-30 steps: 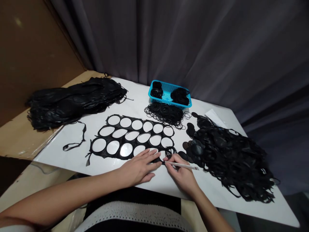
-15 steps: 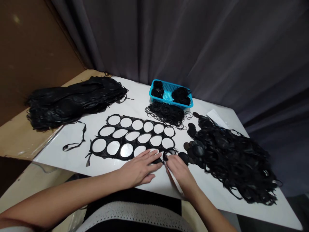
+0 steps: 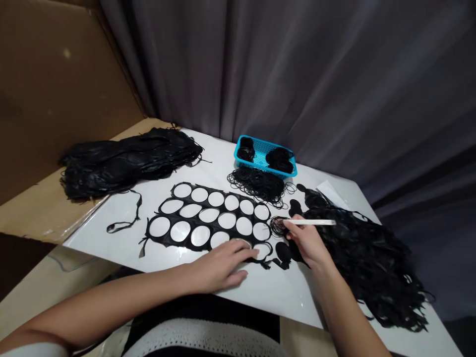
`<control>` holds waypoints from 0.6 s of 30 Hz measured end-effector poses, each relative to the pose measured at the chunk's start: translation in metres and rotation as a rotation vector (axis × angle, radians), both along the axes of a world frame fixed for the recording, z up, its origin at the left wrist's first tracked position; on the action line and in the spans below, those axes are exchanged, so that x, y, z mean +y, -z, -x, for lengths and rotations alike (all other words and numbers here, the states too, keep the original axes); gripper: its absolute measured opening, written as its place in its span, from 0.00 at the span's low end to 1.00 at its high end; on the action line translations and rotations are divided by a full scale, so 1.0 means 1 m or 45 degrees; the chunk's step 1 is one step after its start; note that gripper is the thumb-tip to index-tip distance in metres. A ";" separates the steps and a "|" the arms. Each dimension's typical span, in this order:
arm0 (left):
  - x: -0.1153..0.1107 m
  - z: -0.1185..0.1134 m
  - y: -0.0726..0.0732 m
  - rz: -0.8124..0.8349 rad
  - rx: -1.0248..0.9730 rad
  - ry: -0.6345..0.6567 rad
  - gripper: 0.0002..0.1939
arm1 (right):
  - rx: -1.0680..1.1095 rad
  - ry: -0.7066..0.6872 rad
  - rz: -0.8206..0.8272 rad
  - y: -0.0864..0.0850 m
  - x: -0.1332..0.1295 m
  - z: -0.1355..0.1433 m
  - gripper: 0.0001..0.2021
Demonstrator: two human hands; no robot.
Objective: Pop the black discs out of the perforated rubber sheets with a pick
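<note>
A thin black sheet (image 3: 193, 223) with rows of round holes lies flat on the white table. My left hand (image 3: 225, 265) rests on its near edge, fingers stretched out and spread. Closed around a slim white stick-like tool (image 3: 318, 222), my right hand (image 3: 307, 243) is just beyond the sheet's right end. A bunch of thin black rings (image 3: 277, 226) is at the fingertips of that hand; whether the fingers or the tool carry them I cannot tell. Black discs (image 3: 283, 252) lie below the right hand.
A blue basket (image 3: 266, 171) holding black ring bundles stands at the back, with a pile of loose rings (image 3: 260, 184) before it. A stack of black sheets (image 3: 126, 158) lies left, a large heap of black scraps (image 3: 372, 263) right. A dark curtain (image 3: 297, 74) hangs behind.
My right hand has moved right and up, off the sheet's lower right corner, with the tool and rings. The last hole there now shows. My left hand stays on the sheet; the view has shifted slightly.
</note>
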State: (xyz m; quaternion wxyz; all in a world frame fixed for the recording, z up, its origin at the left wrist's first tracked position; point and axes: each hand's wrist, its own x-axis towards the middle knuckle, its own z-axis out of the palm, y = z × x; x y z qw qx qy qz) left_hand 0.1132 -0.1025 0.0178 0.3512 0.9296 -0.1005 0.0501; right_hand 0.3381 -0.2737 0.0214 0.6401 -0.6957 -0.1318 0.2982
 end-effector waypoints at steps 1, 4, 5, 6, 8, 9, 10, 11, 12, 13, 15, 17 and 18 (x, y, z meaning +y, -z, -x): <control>0.000 -0.001 -0.003 -0.012 -0.004 -0.069 0.25 | 0.133 -0.011 -0.054 0.000 0.004 0.004 0.22; 0.004 -0.005 -0.008 -0.067 -0.033 -0.189 0.16 | 0.393 -0.017 -0.155 -0.001 0.011 0.009 0.19; 0.008 -0.008 -0.008 -0.084 -0.040 -0.198 0.14 | 0.432 -0.011 -0.169 -0.001 0.012 0.010 0.18; 0.012 -0.011 -0.007 -0.113 -0.045 -0.196 0.14 | 0.454 -0.004 -0.177 -0.001 0.012 0.010 0.17; 0.023 -0.022 -0.001 -0.228 -0.028 -0.168 0.16 | 0.459 0.008 -0.190 0.000 0.013 0.012 0.16; 0.029 -0.029 0.004 -0.301 0.002 -0.141 0.18 | 0.442 0.012 -0.200 0.001 0.013 0.012 0.16; 0.035 -0.038 0.009 -0.381 0.050 -0.098 0.22 | 0.414 0.013 -0.213 0.002 0.013 0.013 0.16; 0.042 -0.047 0.014 -0.404 0.069 -0.083 0.24 | 0.378 0.013 -0.226 0.003 0.013 0.014 0.17; 0.049 -0.056 0.019 -0.418 0.078 -0.065 0.25 | 0.341 0.014 -0.237 0.004 0.013 0.014 0.17; 0.055 -0.065 0.023 -0.431 0.081 -0.047 0.25 | 0.307 0.022 -0.250 0.004 0.012 0.015 0.17; 0.065 -0.079 0.028 -0.451 0.071 -0.027 0.26 | 0.270 0.065 -0.288 0.002 0.010 0.015 0.17; 0.070 -0.089 0.026 -0.472 0.041 -0.013 0.25 | 0.314 0.128 -0.345 0.000 0.008 0.013 0.17; 0.071 -0.091 0.023 -0.480 0.018 -0.012 0.25 | 0.368 0.156 -0.381 -0.001 0.007 0.012 0.17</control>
